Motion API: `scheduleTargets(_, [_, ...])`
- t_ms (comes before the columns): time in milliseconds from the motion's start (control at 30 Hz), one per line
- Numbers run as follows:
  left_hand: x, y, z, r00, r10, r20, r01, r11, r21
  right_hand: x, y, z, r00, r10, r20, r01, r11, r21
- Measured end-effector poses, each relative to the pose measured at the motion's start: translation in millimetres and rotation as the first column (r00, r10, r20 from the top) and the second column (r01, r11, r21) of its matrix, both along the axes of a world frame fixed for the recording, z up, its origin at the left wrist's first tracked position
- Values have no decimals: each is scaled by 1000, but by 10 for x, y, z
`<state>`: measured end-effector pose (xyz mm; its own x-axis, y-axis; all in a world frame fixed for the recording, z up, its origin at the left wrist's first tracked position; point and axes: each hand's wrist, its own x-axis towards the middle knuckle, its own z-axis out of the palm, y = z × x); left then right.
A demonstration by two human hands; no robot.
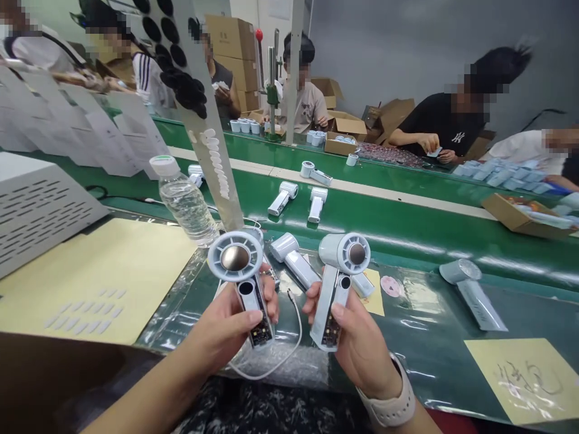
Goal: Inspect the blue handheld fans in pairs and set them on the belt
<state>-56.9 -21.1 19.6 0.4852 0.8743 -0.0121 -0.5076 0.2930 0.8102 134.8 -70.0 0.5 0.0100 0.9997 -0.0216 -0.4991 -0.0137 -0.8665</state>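
Both hands are occupied. Our left hand (228,320) grasps a pale blue handheld fan (246,290), fingers curled behind its handle; the ringed head faces us. Our right hand (365,346) grasps a second handheld fan (332,289) likewise, its head turned so that the barrel side shows. Both are held up over the bench, side by side and apart. We note bare circuitry along each lower handle; the thumbs probably press at the boards' edges, but exact contact is hard to resolve.

Between and below the hands we record a looped white cable (301,328). Just behind lies another fan (294,260); one more (473,292) rests well to the right. A water bottle (187,199) stands at left, near a yellow sheet (136,259) bearing small white pieces (85,314). Further fans lie on the green conveyor (398,223) ahead.
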Motion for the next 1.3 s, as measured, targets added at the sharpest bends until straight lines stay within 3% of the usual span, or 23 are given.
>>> scheduleTargets(133, [45, -95, -4, 994, -102, -27, 104, 991, 84, -46, -45, 18, 991, 119, -55, -116, 992, 54])
scheduleTargets(400, [61, -95, -65, 979, -163, -123, 178, 976, 127, -77, -47, -66, 990, 124, -72, -124, 992, -3])
scheduleTargets(567, [61, -113, -64, 976, -218, -4, 218, 971, 97, -119, -62, -94, 987, 111, -116, -118, 992, -52])
scheduleTargets(733, [89, -132, -32, 990, -143, -10, 143, 989, 27, -140, -99, -62, 984, 115, -138, -124, 990, -62])
scheduleTargets(967, [133, -118, -55, 990, -140, -8, 140, 990, 8, -110, -105, -57, 993, 99, -71, -102, 994, -40])
scheduleTargets(1167, [122, -79, -144, 998, 36, -50, -40, 996, -84, -135, -139, -114, 997, 66, -34, -69, 993, -91])
scheduleTargets(1300, [84, -98, -110, 997, -73, -23, 72, 997, -29, -110, -152, -85, 987, 159, -36, -160, 986, -51])
